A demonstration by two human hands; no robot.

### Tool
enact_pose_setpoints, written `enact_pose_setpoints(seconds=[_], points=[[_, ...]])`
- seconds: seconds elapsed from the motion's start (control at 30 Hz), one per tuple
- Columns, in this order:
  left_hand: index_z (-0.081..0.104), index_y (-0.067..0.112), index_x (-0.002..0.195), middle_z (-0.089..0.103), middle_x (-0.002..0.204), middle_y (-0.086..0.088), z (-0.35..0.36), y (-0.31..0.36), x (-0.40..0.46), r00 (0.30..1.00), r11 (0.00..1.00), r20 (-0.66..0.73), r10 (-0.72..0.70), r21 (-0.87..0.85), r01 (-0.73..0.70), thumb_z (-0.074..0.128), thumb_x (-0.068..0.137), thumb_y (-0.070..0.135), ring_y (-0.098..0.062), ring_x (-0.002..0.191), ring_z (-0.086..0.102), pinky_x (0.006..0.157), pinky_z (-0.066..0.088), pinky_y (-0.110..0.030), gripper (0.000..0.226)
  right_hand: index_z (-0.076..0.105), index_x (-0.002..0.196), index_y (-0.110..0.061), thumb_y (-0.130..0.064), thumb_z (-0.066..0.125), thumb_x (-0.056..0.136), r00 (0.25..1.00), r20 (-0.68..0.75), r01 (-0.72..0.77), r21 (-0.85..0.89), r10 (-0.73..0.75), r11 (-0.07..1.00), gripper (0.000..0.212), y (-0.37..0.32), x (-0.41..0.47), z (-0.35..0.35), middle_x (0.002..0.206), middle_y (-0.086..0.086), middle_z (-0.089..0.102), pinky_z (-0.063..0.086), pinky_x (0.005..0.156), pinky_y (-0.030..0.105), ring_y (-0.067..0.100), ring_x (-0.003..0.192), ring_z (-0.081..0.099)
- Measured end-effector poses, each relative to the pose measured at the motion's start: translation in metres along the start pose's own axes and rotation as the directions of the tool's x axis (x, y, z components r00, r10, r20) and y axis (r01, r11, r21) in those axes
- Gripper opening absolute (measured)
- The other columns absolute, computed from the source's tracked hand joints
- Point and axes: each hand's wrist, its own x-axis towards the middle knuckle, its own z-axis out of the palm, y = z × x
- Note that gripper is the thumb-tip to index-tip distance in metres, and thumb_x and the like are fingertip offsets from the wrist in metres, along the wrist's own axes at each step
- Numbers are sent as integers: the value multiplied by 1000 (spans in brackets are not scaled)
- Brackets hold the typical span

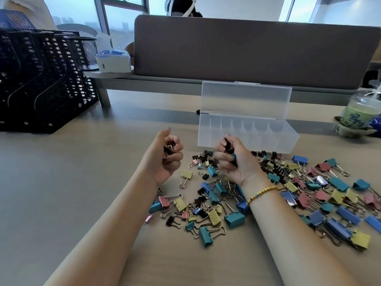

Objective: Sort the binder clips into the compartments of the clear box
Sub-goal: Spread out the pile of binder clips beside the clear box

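A clear box [247,139] with a row of several compartments stands open on the table, its lid upright behind it. In front of it lies a wide scatter of binder clips [268,195] in black, blue, teal, yellow and pink, large and small. My left hand [167,159] is raised left of the box, fingers curled round several small black clips. My right hand [231,159] hovers just before the box's front wall, gripping small black clips and a teal one. The compartments look empty.
A black mesh file rack [41,79] stands at the far left, a tissue pack [113,60] behind it. A grey divider panel [247,50] runs along the back. An iced green drink [358,112] sits at the right edge. Another person sits beyond the panel.
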Motion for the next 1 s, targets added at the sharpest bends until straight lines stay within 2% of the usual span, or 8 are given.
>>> enact_pose_setpoints(seconds=[0.27, 0.37, 0.47, 0.57, 0.7, 0.77, 0.87, 1.0], points=[[50, 9, 82, 41, 54, 3, -5, -11, 6, 982, 999, -186, -12, 47, 21, 43, 98, 23, -1, 35, 41, 27, 24, -8, 22, 47, 86, -9, -9, 40, 95, 979, -197, -24, 119, 47, 993, 12, -4, 1, -11, 73, 6, 50, 23, 27, 8, 4, 41, 46], [60, 9, 104, 45, 62, 1, 0, -16, 7, 971, 851, -183, 152, 525, -35, 41, 99, 15, -5, 42, 41, 31, 28, -11, 21, 56, 94, -5, -8, 39, 97, 982, -188, -60, -267, 9, 962, 18, -6, -3, -7, 72, 2, 50, 23, 31, 9, 3, 43, 40], [63, 19, 110, 53, 67, 3, 3, -23, 12, 938, 234, 22, 346, 966, -109, 44, 97, 23, -8, 47, 40, 42, 34, -15, 23, 63, 105, -17, -9, 41, 96, 980, -146, -67, -879, -134, 471, 25, -3, -10, 4, 78, -2, 55, 30, 37, 13, 5, 47, 38], [63, 26, 112, 59, 83, 2, 6, -28, 12, 916, -137, 89, 392, 990, -38, 46, 94, 39, -10, 62, 51, 54, 40, -22, 28, 61, 110, -20, -17, 38, 100, 997, -17, -15, -999, -71, 35, 26, 2, -14, 14, 74, -4, 56, 32, 45, 16, 7, 50, 39], [54, 28, 121, 64, 108, -1, 1, -27, 17, 917, -256, 43, 398, 964, 66, 50, 91, 46, -21, 97, 60, 75, 47, -31, 35, 51, 114, -16, -29, 40, 100, 999, -8, -22, -911, -34, -411, 23, 9, -14, 19, 100, 2, 60, 39, 68, 27, 15, 82, 52], [51, 24, 123, 63, 113, -2, 2, -26, 23, 937, -285, 33, 347, 956, 72, 53, 89, 45, -22, 103, 58, 77, 46, -32, 40, 45, 118, -12, -28, 43, 99, 999, -7, -30, -829, -43, -558, 25, 14, -13, 19, 96, 5, 59, 42, 66, 32, 21, 84, 54], [50, 19, 119, 61, 117, -5, 6, -27, 30, 960, -345, 12, 279, 935, 89, 55, 89, 43, -24, 105, 57, 78, 44, -32, 39, 38, 124, -7, -16, 46, 97, 998, 34, -6, -732, -46, -682, 30, 21, -14, 22, 83, 5, 55, 38, 54, 31, 21, 72, 51], [52, 17, 113, 62, 116, -6, 7, -30, 34, 974, -376, 5, 225, 923, 82, 52, 91, 38, -25, 104, 57, 77, 43, -31, 31, 37, 129, -4, -4, 45, 94, 998, 37, -12, -699, -52, -715, 36, 24, -16, 24, 103, 14, 62, 39, 63, 35, 29, 84, 57]])
